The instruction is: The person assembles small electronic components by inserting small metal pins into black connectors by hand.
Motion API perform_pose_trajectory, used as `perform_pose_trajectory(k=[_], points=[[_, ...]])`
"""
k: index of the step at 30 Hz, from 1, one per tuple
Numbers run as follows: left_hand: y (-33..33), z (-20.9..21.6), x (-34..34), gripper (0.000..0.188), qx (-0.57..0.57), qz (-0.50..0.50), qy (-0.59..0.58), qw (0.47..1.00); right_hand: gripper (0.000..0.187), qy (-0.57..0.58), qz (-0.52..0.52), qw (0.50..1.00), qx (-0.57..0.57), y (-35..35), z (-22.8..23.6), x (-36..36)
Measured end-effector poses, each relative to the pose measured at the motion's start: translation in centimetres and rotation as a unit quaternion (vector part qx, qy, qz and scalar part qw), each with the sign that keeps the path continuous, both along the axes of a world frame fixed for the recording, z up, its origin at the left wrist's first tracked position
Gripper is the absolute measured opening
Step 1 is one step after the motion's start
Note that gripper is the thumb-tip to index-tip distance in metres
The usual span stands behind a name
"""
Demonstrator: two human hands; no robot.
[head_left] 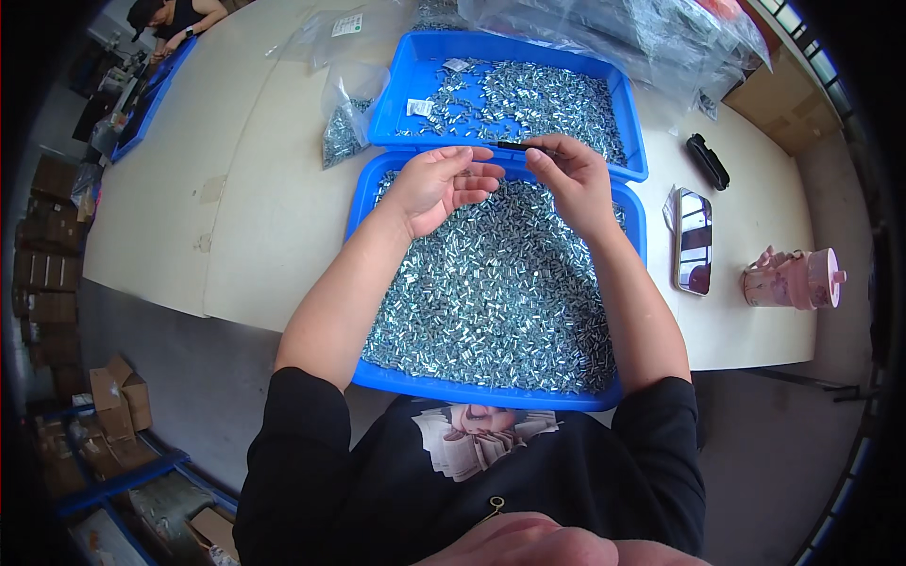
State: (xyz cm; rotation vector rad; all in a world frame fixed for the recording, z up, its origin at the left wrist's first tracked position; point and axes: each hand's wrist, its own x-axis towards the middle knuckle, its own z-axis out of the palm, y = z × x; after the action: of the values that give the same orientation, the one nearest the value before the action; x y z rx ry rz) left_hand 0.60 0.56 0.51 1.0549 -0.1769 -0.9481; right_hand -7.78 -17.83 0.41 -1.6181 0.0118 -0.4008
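Stretches across the room as a pale worktable point(264, 189), with stacked cardboard boxes point(52, 274) beyond its left end and an open carton point(120, 394) lower down on the near left. Shows, at the far left corner, a co-worker point(184, 17) bent over a blue tray-like container point(151, 104).

Sits at the near edge with a near blue tray point(481, 394), filled nearly all over with small shiny metal pieces point(491, 292). Continues just beyond it with a far blue tray point(404, 71), holding more such pieces, mostly toward the right, and a white slip point(419, 108) on the left.

Holds a thin black tool point(514, 145) in the right hand point(578, 184), thumb and forefinger closed on it, above the far part of the near tray, tip pointing left toward the other fingertips. Turns the left hand point(429, 193) palm inward over the same tray, fingers half open, loosely curled and slightly apart; cannot tell whether any small piece is gripped there.

Includes a clear bag point(344, 127) of pieces left of the far tray and crumpled clear plastic point(623, 38) behind it. Has, on the right, a black case point(708, 162), a phone point(695, 241) nearer, and a pink bottle point(791, 280) farthest right.
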Motion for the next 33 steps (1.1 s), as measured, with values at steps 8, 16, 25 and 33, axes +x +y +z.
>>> perform_pose_trajectory(k=[8, 16, 25, 33], points=[[-0.4, 0.4, -0.4, 0.032, -0.063, -0.026, 0.033, 0.997, 0.017, 0.017, 0.009, 1.0, -0.002, -0.2, -0.3, 0.0], [-0.5, 0.2, -0.6, 0.017, 0.027, 0.033, -0.022, 0.999, 0.016, 0.013, 0.024, 0.999, -0.017, 0.0, -0.5, 0.1], [-0.2, -1.2, 0.4, 0.025, -0.084, 0.079, 0.074, 0.991, 0.017, 0.002, 0.013, 0.999, -0.042, 0.4, 0.2, -0.3], [-0.7, -1.4, -0.2, 0.027, -0.122, 0.097, 0.078, 0.985, 0.017, -0.032, -0.027, 0.993, -0.109, 1.2, 1.0, -0.7]])
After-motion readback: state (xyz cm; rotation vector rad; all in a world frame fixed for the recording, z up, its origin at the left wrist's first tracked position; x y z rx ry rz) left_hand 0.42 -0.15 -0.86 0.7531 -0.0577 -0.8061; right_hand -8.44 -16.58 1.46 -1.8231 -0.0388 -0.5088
